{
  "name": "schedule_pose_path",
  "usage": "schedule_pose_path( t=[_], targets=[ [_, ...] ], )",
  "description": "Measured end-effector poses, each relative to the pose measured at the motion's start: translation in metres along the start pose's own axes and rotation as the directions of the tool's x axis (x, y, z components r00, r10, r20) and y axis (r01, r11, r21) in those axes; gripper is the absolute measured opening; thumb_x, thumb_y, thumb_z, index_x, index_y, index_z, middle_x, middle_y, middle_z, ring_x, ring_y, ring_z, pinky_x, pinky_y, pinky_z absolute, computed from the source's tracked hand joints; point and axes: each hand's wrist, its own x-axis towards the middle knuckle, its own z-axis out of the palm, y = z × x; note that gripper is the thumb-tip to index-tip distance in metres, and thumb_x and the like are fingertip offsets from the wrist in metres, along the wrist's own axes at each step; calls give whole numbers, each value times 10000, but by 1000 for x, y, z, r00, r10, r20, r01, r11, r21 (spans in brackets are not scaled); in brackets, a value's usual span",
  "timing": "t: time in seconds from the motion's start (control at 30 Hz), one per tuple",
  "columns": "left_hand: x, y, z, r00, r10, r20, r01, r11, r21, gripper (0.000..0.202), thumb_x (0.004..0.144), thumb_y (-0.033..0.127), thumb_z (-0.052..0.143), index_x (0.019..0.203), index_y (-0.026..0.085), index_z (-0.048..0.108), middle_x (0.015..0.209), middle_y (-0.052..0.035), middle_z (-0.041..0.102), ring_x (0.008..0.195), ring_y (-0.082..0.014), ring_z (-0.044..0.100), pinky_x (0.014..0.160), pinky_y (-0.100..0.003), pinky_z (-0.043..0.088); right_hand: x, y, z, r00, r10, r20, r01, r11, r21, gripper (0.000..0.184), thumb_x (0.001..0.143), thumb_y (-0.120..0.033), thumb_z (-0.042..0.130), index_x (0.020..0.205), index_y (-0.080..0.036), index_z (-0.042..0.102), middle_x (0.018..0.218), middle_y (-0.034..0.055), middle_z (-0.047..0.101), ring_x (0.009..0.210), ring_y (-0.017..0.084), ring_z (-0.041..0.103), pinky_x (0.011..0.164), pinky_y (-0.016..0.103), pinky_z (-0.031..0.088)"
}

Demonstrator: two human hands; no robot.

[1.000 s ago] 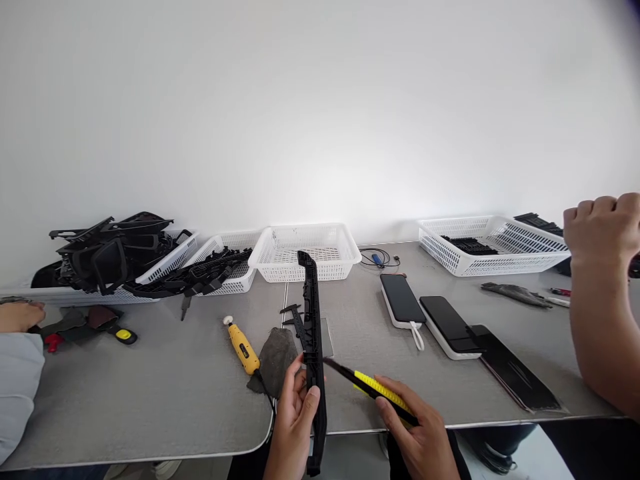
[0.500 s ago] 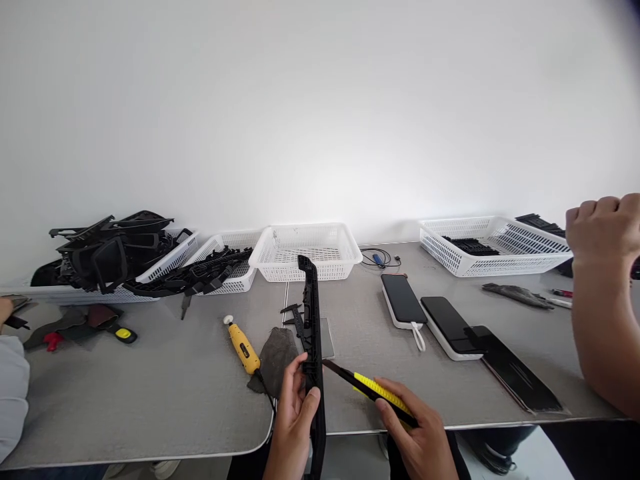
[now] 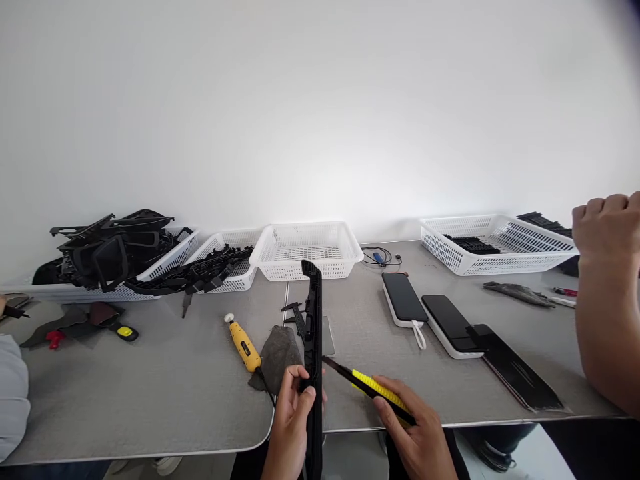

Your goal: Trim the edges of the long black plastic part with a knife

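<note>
Counts: one long black plastic strip [image 3: 313,347], one yellow utility knife [image 3: 373,388], four white baskets, two power banks, one yellow rotary tool [image 3: 243,345].

The left hand [image 3: 290,427] has its grip closed around the lower part of the strip, thumb and fingers wrapped on opposite edges. The right hand [image 3: 423,440] has its grip closed on the knife handle. The knife's dark tip touches the strip's right edge just above the left hand.

Orientation: the strip's long axis runs nearly straight away from the person. Its far, hooked end points toward the empty middle basket [image 3: 306,250]; its near end passes below the desk [image 3: 150,387] edge and out of view. The knife lies diagonal, tip up-left, handle down-right.

Surroundings: a grey cloth [image 3: 277,353] and a black caliper [image 3: 297,319] lie just left of the strip. The power banks [image 3: 400,300] [image 3: 450,325] and a flat black panel [image 3: 515,377] lie to the right, apart from the knife. Two left baskets hold black plastic parts [image 3: 115,250]. The right basket [image 3: 495,243] holds dark parts. Another person's fist [image 3: 607,223] is raised at the right edge; a sleeve [image 3: 13,393] shows at the left edge.
</note>
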Motion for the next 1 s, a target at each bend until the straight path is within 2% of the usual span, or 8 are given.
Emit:
schedule_pose_path(
  t=[0.07,0.13,0.2,0.37,0.53,0.73,0.87,1.0],
  targets=[
    [-2,0,0,998,12,65,-10,999,-40,350,957,435,667,1253,290,548,1097,-56,729,802,-181,667,769,-317,538,0,1,-3,998,-35,42,36,999,-4,308,982,-470,651,1170,-273,795,1122,89,816,1007,253,795,827,306,672],
    [-4,-1,-1,993,17,115,-10,998,-60,521,974,371,624,1454,316,428,1177,-73,713,807,-184,678,765,-328,544,0,1,-5,994,-56,95,58,998,-18,297,977,-461,664,1161,-276,805,1096,89,819,974,251,796,818,305,672],
    [-4,-3,-1,988,23,151,-15,998,-60,627,972,325,592,1549,314,347,1198,-83,704,805,-185,684,759,-331,547,1,1,-5,994,-53,93,56,998,-25,304,975,-469,666,1157,-272,808,1088,90,822,963,248,799,820,302,671],
    [5,-14,-5,979,98,177,-78,990,-117,682,886,240,610,1531,310,401,1307,-110,664,758,-160,685,666,-297,545,-1,5,3,1000,9,-28,-9,1000,1,344,998,-484,623,1188,-249,786,1163,97,813,1023,245,803,815,268,669],
    [9,-17,-8,965,125,231,-76,975,-209,822,754,199,697,1512,365,427,1307,-80,635,650,-104,620,531,-230,491,-3,8,-1,996,-62,68,63,998,-17,302,976,-453,675,1196,-285,796,1123,79,822,1014,249,801,826,286,672],
    [1,-8,0,994,23,105,-16,997,-74,595,966,390,678,1502,340,425,1333,-90,626,642,-90,584,576,-253,509,1,2,0,998,-70,11,70,997,-13,312,978,-479,658,1149,-264,805,1098,91,827,968,240,811,802,285,680],
    [-1,-8,3,995,4,98,7,994,-111,599,936,432,723,1460,330,451,1284,-89,656,632,-107,603,571,-269,507,4,1,9,995,-69,-74,69,998,-5,317,997,-471,626,1161,-255,792,1102,86,829,974,219,820,803,253,675],
    [1,-7,0,992,31,122,-16,992,-124,543,913,344,701,1420,316,509,1271,-88,686,742,-156,661,656,-300,535,3,4,11,990,-91,-105,91,996,-5,304,997,-452,631,1166,-252,786,1098,81,830,979,216,821,807,246,673]
  ],
)
